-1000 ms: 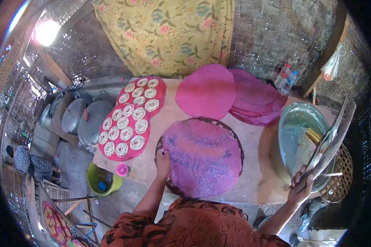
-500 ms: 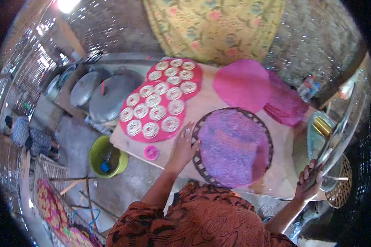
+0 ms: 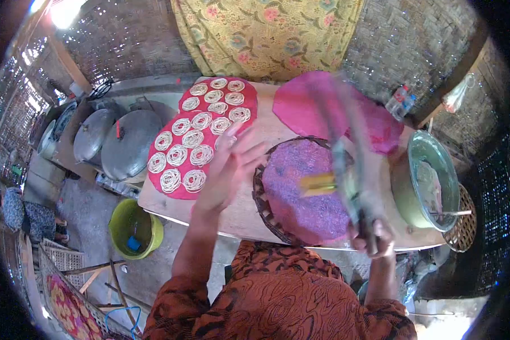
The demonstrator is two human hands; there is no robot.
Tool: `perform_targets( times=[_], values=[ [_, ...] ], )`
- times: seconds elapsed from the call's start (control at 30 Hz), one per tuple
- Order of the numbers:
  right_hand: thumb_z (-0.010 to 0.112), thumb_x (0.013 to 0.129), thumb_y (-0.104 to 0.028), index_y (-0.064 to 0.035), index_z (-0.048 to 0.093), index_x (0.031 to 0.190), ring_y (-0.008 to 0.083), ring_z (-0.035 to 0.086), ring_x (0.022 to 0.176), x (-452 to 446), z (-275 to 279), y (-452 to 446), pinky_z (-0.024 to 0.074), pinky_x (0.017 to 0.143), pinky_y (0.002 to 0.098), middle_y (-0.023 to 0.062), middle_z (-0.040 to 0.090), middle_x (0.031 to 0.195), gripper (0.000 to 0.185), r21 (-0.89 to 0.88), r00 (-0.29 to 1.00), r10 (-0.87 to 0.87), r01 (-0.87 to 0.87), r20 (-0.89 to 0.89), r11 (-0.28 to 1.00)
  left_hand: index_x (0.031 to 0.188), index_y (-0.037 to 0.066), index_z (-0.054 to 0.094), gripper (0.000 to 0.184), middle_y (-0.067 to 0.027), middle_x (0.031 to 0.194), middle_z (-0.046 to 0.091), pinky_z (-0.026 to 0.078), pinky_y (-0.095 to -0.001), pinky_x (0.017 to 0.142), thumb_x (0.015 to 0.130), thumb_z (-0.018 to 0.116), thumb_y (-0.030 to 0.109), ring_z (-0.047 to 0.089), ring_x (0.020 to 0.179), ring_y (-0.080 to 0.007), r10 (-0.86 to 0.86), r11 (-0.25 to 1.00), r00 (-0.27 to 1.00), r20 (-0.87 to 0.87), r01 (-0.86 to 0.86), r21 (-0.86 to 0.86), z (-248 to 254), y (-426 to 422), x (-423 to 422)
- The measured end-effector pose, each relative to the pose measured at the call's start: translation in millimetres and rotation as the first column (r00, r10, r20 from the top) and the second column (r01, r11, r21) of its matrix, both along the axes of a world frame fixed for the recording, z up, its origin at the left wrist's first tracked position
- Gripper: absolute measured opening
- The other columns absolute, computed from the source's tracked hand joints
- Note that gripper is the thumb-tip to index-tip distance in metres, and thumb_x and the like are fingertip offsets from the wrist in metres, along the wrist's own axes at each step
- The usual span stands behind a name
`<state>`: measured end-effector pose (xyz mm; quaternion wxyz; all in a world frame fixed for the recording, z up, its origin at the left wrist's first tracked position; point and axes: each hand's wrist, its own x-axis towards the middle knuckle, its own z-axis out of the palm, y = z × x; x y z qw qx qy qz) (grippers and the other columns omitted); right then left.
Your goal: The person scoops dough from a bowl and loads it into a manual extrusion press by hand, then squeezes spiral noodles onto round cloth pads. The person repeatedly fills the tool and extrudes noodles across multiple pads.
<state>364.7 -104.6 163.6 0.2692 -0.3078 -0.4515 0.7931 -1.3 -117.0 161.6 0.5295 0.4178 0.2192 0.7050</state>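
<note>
"Tools first: what does the right hand (image 3: 374,235) have?"

"It is closed around the lower end of a long two-armed tool (image 3: 351,198), which slants up over the right side of a purple disc (image 3: 297,218). Blur hides the tool's finer parts."

"And the yellow thing?"

"A gold-coloured cylinder (image 3: 317,185), seen against the disc, just beside the tool. Whether the two are joined, the blur does not let one tell."

"Where does the disc lie?"

"On a round tray (image 3: 259,201) with a dark, patterned rim, near the front edge of the table (image 3: 238,212)."

"Does the left hand (image 3: 224,170) grip anything?"

"Nothing visible. Its fingers are apart, blurred, in front of the red sheets (image 3: 178,127) that carry pale stringy coils (image 3: 177,154). Contact with them cannot be told."

"What lies behind the tray?"

"A bright pink sheet (image 3: 300,105), with darker pink sheets (image 3: 382,127) next to it, and two bottles (image 3: 401,102) near those."

"To the right?"

"A deep green basin (image 3: 403,195) holding something whitish (image 3: 429,184), a stick (image 3: 450,213) across its rim, and a woven basket (image 3: 463,221) beside it."
</note>
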Motion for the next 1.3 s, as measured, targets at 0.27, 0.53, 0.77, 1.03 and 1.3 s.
perform_targets(
  times=[0.27,0.53,0.77,1.03,1.3],
  values=[
    [0.037,0.089,-0.061,-0.0011,0.055,0.106,0.014,0.053,0.055,-8,5,-16,0.042,0.047,0.0249,0.0091,0.057,0.078,0.065,-0.4,0.974,0.192,-0.13,0.119,0.907,0.068,0.015,0.044,0.062,0.001,0.057,0.041,0.04,-0.0356,0.066,0.08,0.035,0.075,0.046,0.056,-0.018,-0.303,0.865,0.698,0.649,0.487,-0.12,-1,85,77],
    [0.026,0.088,-0.067,-0.0047,0.055,0.077,0.0157,0.052,0.044,-10,-15,-3,0.043,0.039,0.0294,0.0056,0.051,0.057,0.069,-0.206,0.549,0.178,-0.012,0.817,0.979,0.064,0.017,0.04,0.051,0.0058,0.051,0.034,0.035,-0.0287,0.055,0.084,0.041,0.065,0.036,0.045,-0.0101,-0.042,0.83,0.394,0.918,0.526,-0.187,-171,119,132],
    [0.027,0.089,-0.065,-0.0048,0.048,0.062,0.0143,0.045,0.039,-28,1,-21,0.0382,0.036,0.0291,0.0037,0.045,0.049,0.07,0.005,0.575,0.013,-0.03,0.818,1.0,0.058,0.018,0.036,0.057,0.0062,0.047,0.032,0.034,-0.0287,0.053,0.082,0.04,0.07,0.034,0.043,-0.0101,-0.167,0.842,0.499,0.851,0.521,-0.14,-112,119,101],
    [0.027,0.09,-0.063,-0.0046,0.05,0.064,0.0137,0.047,0.041,-14,0,-21,0.0384,0.037,0.0284,0.0037,0.046,0.051,0.068,0.14,0.506,-0.091,-0.06,0.858,0.988,0.055,0.02,0.034,0.055,0.0083,0.044,0.028,0.033,-0.0268,0.049,0.085,0.037,0.067,0.031,0.039,-0.0079,-0.19,0.854,0.538,0.821,0.504,-0.132,-91,121,119],
    [0.027,0.091,-0.062,-0.0032,0.05,0.067,0.013,0.044,0.04,-8,6,-43,0.0371,0.035,0.0279,0.0036,0.046,0.051,0.067,0.085,0.553,-0.054,-0.031,0.832,0.996,0.054,0.02,0.033,0.057,0.0082,0.043,0.028,0.032,-0.0261,0.048,0.084,0.033,0.069,0.03,0.037,-0.008,-0.151,0.821,0.579,0.801,0.525,-0.224,-94,96,122]
  ],
)
